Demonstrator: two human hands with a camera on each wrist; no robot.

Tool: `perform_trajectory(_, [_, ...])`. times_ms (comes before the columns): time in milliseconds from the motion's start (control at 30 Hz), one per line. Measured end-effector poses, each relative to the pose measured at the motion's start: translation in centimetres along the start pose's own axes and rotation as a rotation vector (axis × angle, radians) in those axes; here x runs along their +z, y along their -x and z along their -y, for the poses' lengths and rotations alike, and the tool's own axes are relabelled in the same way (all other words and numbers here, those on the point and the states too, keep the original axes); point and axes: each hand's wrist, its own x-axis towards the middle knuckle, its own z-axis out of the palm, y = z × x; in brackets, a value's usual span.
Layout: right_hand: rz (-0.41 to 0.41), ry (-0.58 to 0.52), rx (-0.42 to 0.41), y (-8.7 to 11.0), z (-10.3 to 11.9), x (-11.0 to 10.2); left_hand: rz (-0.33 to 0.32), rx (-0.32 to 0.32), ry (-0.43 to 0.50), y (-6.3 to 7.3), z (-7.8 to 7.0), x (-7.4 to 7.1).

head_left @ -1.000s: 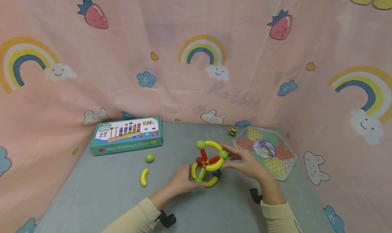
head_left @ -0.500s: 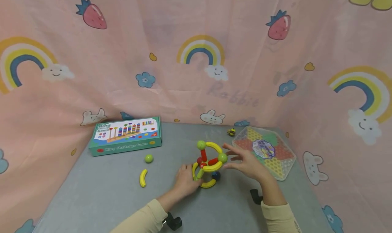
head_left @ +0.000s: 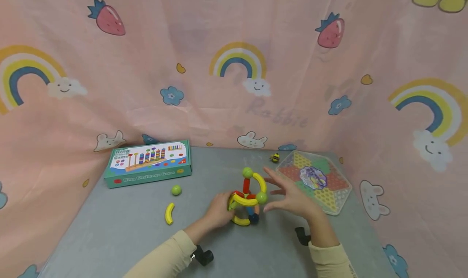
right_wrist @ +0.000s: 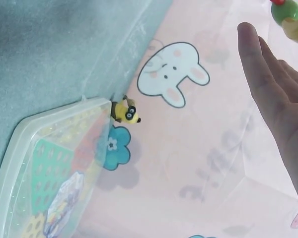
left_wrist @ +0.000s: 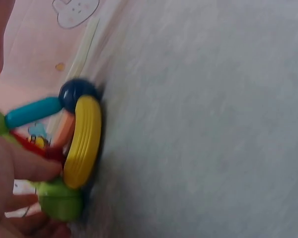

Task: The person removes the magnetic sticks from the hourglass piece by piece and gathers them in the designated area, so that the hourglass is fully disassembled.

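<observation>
In the head view, a structure of magnetic balls and sticks stands on the table, with yellow curved sticks (head_left: 245, 202), red straight sticks and green balls (head_left: 248, 172). My left hand (head_left: 219, 210) grips its lower left side; in the left wrist view the fingers (left_wrist: 32, 166) hold it by a green ball (left_wrist: 60, 199). A dark blue ball (left_wrist: 77, 94) and a yellow curved stick (left_wrist: 84, 141) show low on it. My right hand (head_left: 290, 194) is held just right of the structure, fingers spread and straight, holding nothing.
Left of the structure lie a loose green ball (head_left: 176, 190) and a yellow curved stick (head_left: 169, 213). A green Ring Challenge Game box (head_left: 148, 164) stands back left. Behind my right hand are a hexagonal board in a clear case (head_left: 327, 194) and a small bee figure (head_left: 275, 158).
My left hand has closed in on the lower left green ball, and the structure has turned. The right hand stays nearly in place, with its fingers spread wider and apart from the structure.
</observation>
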Motion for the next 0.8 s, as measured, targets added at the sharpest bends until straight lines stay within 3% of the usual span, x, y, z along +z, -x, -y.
perform_trajectory(233, [0.008,-0.010,0.006,0.0,0.0,0.5,0.072,0.056,0.111,-0.8,0.5,-0.6])
perform_trajectory(500, [-0.011,-0.004,0.066,0.0,0.2,1.0,0.007,0.113,0.137,-1.6,1.4,-0.2])
perform_trajectory(633, [-0.015,-0.011,0.077,-0.1,0.1,1.1,0.013,0.140,0.128,-1.9,1.7,-0.2])
perform_trajectory(733, [-0.018,-0.008,0.098,-0.1,0.0,1.1,0.010,0.134,0.150,-1.8,1.7,-0.7])
perform_trajectory(800, [-0.021,-0.002,0.110,-0.1,-0.1,1.1,-0.027,0.118,0.183,-1.6,1.3,-1.4])
